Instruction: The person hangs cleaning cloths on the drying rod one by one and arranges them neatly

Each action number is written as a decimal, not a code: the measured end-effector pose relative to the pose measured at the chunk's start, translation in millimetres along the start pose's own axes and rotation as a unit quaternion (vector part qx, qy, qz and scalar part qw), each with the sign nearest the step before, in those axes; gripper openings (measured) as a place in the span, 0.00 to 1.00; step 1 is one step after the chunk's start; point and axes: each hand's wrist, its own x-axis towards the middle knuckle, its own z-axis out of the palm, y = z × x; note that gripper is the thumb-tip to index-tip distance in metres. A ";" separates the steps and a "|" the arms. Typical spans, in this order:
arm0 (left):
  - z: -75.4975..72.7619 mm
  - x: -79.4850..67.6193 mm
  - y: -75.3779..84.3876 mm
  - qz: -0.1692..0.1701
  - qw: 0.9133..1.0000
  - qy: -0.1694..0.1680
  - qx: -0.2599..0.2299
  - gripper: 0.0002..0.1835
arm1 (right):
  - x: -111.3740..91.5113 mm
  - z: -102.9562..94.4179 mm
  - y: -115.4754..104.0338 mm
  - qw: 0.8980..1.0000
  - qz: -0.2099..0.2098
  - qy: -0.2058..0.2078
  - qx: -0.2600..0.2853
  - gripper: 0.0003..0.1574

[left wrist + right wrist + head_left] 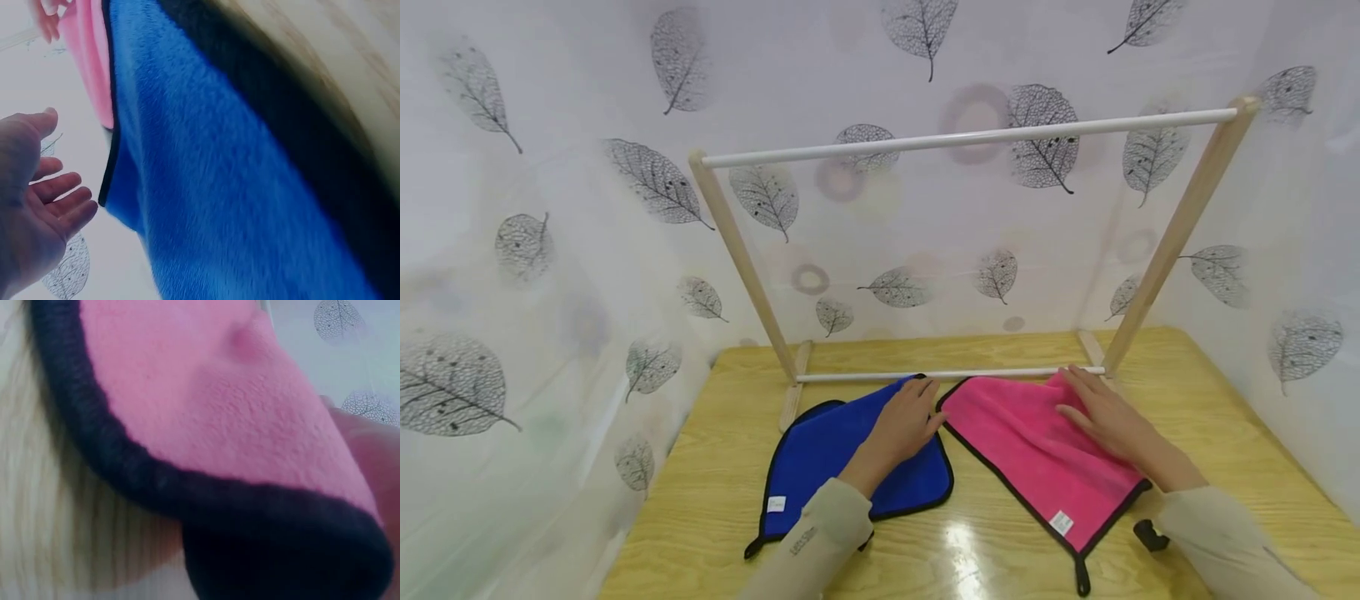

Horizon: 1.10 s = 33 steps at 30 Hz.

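The relaxed left hand (pixel 904 423) lies over the blue cloth's (pixel 817 458) far right side, the straight-fingered right hand (pixel 1116 425) over the pink cloth's (pixel 1022 450).

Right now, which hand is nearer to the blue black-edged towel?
Left. In the head view, the left hand is over the upper right part of the blue black-edged towel; the right hand is farther off, at the right side of the pink black-edged towel.

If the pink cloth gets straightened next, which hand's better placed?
Probably the right hand: it's at the pink cloth, by its upper right edge, while the left hand is at the blue cloth.
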 end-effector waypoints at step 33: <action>40.1 32.8 8.9 -0.102 0.994 -0.008 -0.047 0.20 | -22.4 20.0 -10.4 0.997 -0.059 0.017 -0.046 0.40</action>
